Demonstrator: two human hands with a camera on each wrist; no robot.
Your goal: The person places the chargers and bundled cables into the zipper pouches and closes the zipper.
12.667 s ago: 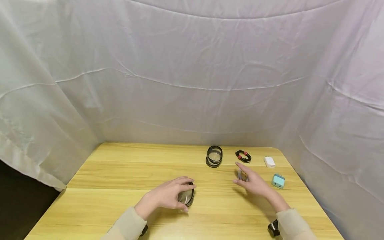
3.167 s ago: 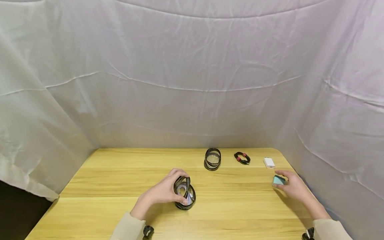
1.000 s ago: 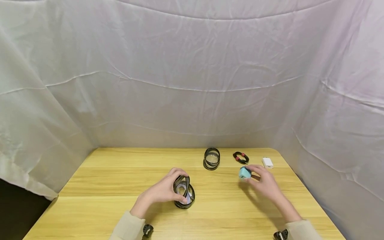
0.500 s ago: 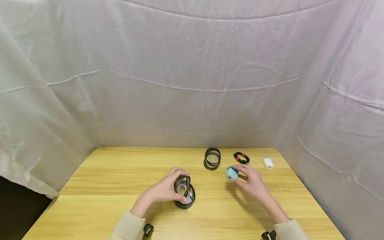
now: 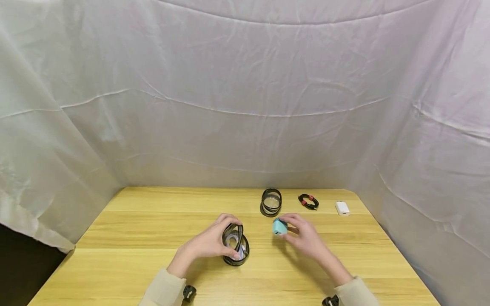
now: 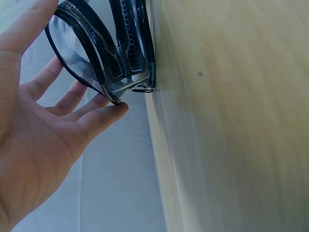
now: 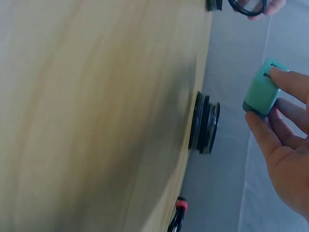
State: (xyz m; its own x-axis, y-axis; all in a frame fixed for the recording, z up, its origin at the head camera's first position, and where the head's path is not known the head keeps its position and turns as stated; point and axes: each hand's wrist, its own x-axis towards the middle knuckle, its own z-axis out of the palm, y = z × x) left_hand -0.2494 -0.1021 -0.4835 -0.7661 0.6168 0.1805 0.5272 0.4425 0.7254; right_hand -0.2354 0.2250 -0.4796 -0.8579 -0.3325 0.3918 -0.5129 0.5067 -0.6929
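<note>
A small round clear pouch with black zip trim (image 5: 234, 263) stands on the table with its lid raised. My left hand (image 5: 208, 243) holds the raised lid between thumb and fingers. Inside lies a coiled whitish cable (image 5: 241, 253). In the left wrist view the unzipped pouch (image 6: 127, 58) shows its black zip teeth beside the fingers. To the right, above the table, my right hand (image 5: 306, 241) pinches a teal charger plug (image 5: 280, 226) between thumb and fingertips. Two slots show on one end of the charger plug (image 7: 262, 93) in the right wrist view.
Behind, a second round clear pouch with black trim (image 5: 271, 211) stands on the wooden table (image 5: 153, 221). Right of it lie a coiled black cable with red ties (image 5: 305, 203) and a white charger plug (image 5: 342, 208). Pale cloth (image 5: 245, 140) hangs around the table.
Earlier, the coiled cable left the table and came into the pouch. My right hand then took the teal charger plug from the right and carried it left. The left hand keeps holding the lid.
</note>
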